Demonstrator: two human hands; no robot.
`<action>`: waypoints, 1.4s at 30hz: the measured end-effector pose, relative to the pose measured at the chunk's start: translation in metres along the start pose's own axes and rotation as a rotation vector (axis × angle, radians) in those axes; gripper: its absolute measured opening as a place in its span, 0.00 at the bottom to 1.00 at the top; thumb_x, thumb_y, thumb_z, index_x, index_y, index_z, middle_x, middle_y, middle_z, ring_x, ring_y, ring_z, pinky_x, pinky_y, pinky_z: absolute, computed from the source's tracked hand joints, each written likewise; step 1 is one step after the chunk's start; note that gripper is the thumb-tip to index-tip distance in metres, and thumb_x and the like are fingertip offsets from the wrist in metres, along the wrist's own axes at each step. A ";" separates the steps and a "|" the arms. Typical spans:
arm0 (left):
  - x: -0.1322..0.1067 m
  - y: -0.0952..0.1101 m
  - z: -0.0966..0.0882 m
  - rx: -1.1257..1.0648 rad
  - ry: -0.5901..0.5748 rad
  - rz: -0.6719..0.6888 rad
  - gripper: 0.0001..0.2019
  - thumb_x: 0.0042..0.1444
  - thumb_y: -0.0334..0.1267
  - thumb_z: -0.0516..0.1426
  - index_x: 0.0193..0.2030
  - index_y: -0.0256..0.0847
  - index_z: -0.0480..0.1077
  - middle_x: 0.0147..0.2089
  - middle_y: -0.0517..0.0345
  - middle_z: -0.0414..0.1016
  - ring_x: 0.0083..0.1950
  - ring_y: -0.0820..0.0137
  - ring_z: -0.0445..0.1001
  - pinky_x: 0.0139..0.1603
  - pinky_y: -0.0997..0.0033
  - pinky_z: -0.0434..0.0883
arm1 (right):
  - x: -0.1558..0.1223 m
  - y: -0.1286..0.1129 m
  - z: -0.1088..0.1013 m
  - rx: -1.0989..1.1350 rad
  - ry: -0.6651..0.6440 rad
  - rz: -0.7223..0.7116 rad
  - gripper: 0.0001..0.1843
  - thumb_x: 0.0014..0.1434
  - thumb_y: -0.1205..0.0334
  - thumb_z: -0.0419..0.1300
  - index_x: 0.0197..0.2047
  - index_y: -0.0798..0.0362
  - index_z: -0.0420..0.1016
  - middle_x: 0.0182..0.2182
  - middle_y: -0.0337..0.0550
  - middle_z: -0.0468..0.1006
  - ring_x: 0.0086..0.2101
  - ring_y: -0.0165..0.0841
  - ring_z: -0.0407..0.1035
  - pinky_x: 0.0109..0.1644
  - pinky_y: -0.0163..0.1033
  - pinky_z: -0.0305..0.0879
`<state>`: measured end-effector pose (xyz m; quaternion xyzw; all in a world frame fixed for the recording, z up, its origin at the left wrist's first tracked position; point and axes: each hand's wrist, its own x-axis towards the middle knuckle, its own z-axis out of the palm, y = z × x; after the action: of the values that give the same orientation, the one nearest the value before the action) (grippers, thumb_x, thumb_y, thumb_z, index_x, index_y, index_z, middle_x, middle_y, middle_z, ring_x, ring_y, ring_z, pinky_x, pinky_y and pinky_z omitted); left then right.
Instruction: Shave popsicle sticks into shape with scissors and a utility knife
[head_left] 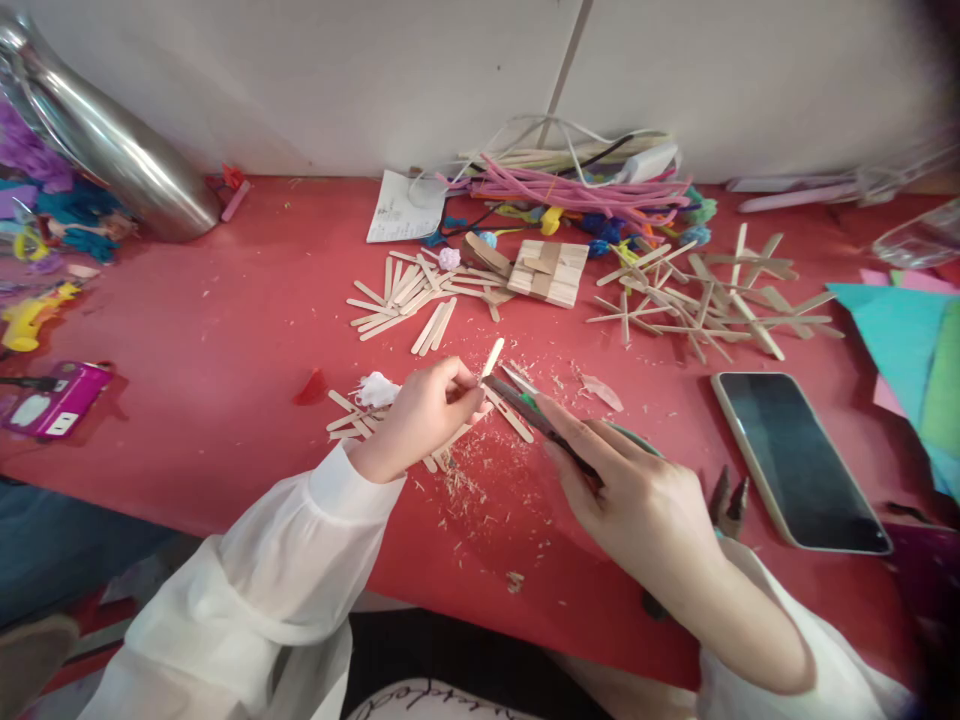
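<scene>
Between its thumb and fingers, my left hand (427,410) pinches a narrow wooden craft stick (493,357), whose rounded end points up and away. My right hand (645,490) is closed around scissors (541,418), with the blades apart and their tips right beside the stick. Whether the blades touch the wood is hard to make out. Several loose craft sticks (345,415) lie under and beside my left wrist, next to a white fuzzy clump (376,390). Small wood shavings (469,490) are scattered on the red table (247,350) below both hands.
Behind my hands are a craft stick pile (405,295), a banded stick bundle (550,272) and crossed sticks (705,295). Pink pipe cleaners (577,190) lie by the wall. A phone (799,460) and pliers (729,500) sit right; a steel jug (127,140) stands left.
</scene>
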<state>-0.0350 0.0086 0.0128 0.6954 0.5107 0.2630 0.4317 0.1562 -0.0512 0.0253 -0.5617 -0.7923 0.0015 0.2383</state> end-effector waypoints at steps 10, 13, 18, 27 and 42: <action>0.002 -0.002 0.006 0.404 0.166 0.057 0.06 0.53 0.33 0.53 0.27 0.40 0.60 0.22 0.61 0.69 0.23 0.73 0.68 0.25 0.72 0.60 | 0.001 0.008 0.004 0.294 -0.196 0.232 0.20 0.59 0.59 0.51 0.53 0.53 0.71 0.23 0.36 0.78 0.13 0.25 0.60 0.16 0.31 0.58; 0.005 -0.003 0.004 -0.008 0.064 -0.105 0.06 0.54 0.34 0.53 0.26 0.40 0.61 0.24 0.59 0.72 0.24 0.75 0.71 0.24 0.75 0.65 | -0.002 0.002 0.006 0.005 0.007 0.014 0.18 0.59 0.64 0.51 0.51 0.55 0.73 0.26 0.39 0.79 0.18 0.26 0.68 0.19 0.31 0.58; 0.008 -0.007 -0.001 -0.329 -0.036 -0.218 0.05 0.53 0.34 0.54 0.28 0.38 0.63 0.28 0.57 0.75 0.23 0.77 0.71 0.23 0.77 0.68 | -0.003 0.005 0.005 -0.237 0.119 -0.074 0.20 0.57 0.68 0.54 0.53 0.51 0.72 0.29 0.37 0.80 0.20 0.27 0.69 0.17 0.33 0.52; 0.008 -0.006 -0.001 -0.299 0.013 -0.156 0.06 0.53 0.35 0.55 0.27 0.38 0.63 0.28 0.57 0.76 0.26 0.76 0.73 0.27 0.76 0.70 | 0.002 0.018 0.002 0.418 -0.268 0.378 0.23 0.57 0.52 0.52 0.53 0.49 0.72 0.16 0.31 0.70 0.11 0.23 0.48 0.12 0.31 0.46; 0.003 -0.009 0.005 0.155 0.163 0.085 0.08 0.56 0.38 0.54 0.28 0.39 0.65 0.27 0.57 0.74 0.27 0.73 0.72 0.29 0.73 0.67 | 0.003 0.011 -0.003 0.420 -0.305 0.367 0.24 0.57 0.54 0.52 0.54 0.53 0.71 0.21 0.39 0.75 0.15 0.25 0.55 0.13 0.31 0.46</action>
<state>-0.0342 0.0105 0.0017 0.7241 0.5329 0.2963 0.3223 0.1667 -0.0449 0.0260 -0.6273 -0.6866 0.2922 0.2230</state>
